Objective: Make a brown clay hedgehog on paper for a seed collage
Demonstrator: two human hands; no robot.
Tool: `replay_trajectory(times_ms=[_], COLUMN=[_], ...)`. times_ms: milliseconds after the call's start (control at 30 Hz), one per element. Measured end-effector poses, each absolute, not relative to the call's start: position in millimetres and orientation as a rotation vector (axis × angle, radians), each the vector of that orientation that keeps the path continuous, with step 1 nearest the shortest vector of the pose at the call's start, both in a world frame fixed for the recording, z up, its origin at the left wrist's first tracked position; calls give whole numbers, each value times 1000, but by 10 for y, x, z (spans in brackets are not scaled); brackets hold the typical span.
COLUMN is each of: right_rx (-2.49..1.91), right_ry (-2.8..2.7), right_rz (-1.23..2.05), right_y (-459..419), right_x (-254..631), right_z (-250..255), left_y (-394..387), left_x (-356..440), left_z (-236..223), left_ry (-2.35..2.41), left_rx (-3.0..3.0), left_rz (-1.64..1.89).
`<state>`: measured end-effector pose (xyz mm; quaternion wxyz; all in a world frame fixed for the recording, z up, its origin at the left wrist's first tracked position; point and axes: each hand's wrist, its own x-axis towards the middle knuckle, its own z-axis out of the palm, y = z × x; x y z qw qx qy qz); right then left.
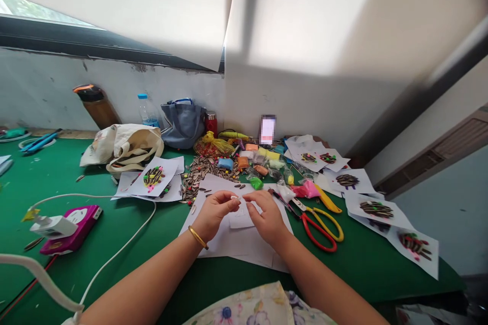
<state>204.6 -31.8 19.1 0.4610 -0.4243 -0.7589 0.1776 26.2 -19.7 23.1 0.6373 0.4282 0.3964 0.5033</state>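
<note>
Keep the white paper (219, 247) flat beneath the grip and the scissors (304, 217) clear to its right. Steady the right hand (269, 218), fingertips slightly parted, beside the left hand (213, 213), which lightly pinches the small white piece (235, 198) between thumb and forefinger.

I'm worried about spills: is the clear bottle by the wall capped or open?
Capped: the blue cap sits on top of the clear bottle. How tightly it is screwed on, I cannot tell.
</note>
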Motion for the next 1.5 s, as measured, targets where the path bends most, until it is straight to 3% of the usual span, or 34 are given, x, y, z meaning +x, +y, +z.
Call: replay_trajectory(times_ms=[567, 833, 1033, 1500], right_rx=[-1069, -1080, -1081, -1117], right_ry=[-1632, -1591, -1627, -1541], right_rz=[671, 752, 753, 748], right_y=[-303, -323, -354, -328], right_x=[1996, 2019, 1993, 2014], right_z=[98, 58, 41, -1], left_y=[-223, -121, -160, -230], left_x=[280, 173, 152, 252], left_z=[231, 159, 199, 222], left_ry=[939, 1284, 1275, 1138], left_rx=[1160, 1756, 1932, 1959], left_rz=[1094, 1359, 1150, 1101])
